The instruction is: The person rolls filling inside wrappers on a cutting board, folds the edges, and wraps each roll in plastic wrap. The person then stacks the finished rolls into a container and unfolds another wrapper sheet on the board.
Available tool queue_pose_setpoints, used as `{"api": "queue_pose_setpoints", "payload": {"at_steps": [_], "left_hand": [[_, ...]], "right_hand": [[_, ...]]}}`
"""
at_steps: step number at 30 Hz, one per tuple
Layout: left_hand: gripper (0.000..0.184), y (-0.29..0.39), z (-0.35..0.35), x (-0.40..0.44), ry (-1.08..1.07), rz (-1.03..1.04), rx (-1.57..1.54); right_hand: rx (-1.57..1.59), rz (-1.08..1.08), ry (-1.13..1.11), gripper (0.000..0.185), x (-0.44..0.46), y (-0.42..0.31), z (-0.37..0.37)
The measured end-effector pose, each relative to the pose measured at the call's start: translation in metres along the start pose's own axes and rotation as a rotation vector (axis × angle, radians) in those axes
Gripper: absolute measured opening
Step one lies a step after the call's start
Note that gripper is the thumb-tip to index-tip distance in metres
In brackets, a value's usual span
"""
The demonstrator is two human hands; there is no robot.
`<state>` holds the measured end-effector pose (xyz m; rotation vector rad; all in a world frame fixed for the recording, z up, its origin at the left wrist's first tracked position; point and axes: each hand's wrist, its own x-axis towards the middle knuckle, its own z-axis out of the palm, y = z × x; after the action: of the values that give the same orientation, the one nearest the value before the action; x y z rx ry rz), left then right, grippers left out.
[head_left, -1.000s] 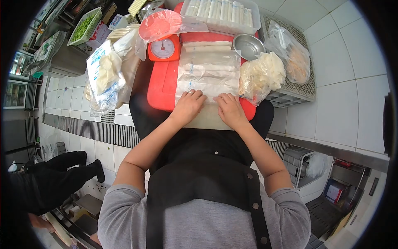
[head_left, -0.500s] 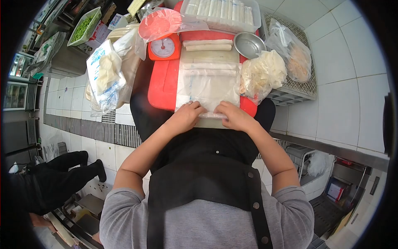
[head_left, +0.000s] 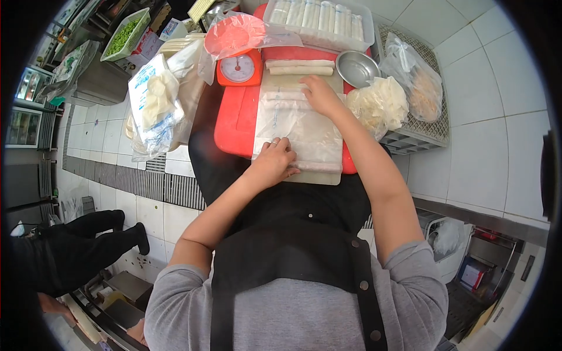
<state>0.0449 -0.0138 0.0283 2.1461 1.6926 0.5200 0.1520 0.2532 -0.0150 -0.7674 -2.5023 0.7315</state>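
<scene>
A clear plastic sheet point(head_left: 301, 136) with faint blue print lies over a pale board point(head_left: 322, 179). A slim wrapped roll point(head_left: 322, 167) lies along the sheet's near edge. My left hand point(head_left: 273, 161) rests there with curled fingers and thumb closed around the roll's left end. My right hand point(head_left: 319, 95) reaches over the sheet's far part, fingers apart, just short of two pale rolls point(head_left: 301, 66); nothing shows in it. Another pale strip point(head_left: 284, 96) lies under the plastic near the right fingertips.
Around the red surface point(head_left: 234, 120) stand an orange scale point(head_left: 239, 68), a metal bowl point(head_left: 357, 70), a tub of wrapped rolls point(head_left: 319, 40) and a bag of pale wrappers point(head_left: 379, 105). A bag of food point(head_left: 418, 82) sits on a crate point(head_left: 418, 140). Another person's legs point(head_left: 93, 231) show at left.
My right hand has let go of the near edge and moved forward to the sheet's far part. My left hand stays at the near edge. The view has shifted slightly.
</scene>
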Motion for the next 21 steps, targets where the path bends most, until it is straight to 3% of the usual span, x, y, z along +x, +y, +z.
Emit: {"api": "queue_pose_setpoints", "payload": {"at_steps": [3, 7, 9, 16, 19, 21], "left_hand": [[0.04, 0.001, 0.005, -0.002, -0.007, -0.039, 0.032], [0.042, 0.001, 0.013, -0.008, 0.035, -0.073, -0.027], [0.043, 0.001, 0.014, -0.01, 0.075, -0.067, -0.056], [0.041, -0.006, 0.015, -0.007, 0.038, -0.054, -0.081], [0.04, -0.007, 0.013, -0.006, 0.022, -0.056, -0.09], [0.04, -0.006, 0.015, -0.007, 0.01, -0.061, -0.097]], "right_hand": [[0.006, 0.163, -0.133, 0.024, 0.029, 0.003, 0.013], [-0.035, 0.174, -0.2, 0.026, 0.049, -0.001, 0.008], [-0.092, 0.123, -0.503, 0.035, 0.051, 0.001, 0.007], [-0.068, 0.121, -0.58, 0.032, 0.049, -0.007, 0.01], [-0.022, -0.001, -0.569, 0.034, 0.051, -0.002, -0.002], [0.151, 0.032, -0.511, 0.035, 0.057, 0.001, -0.017]]}}
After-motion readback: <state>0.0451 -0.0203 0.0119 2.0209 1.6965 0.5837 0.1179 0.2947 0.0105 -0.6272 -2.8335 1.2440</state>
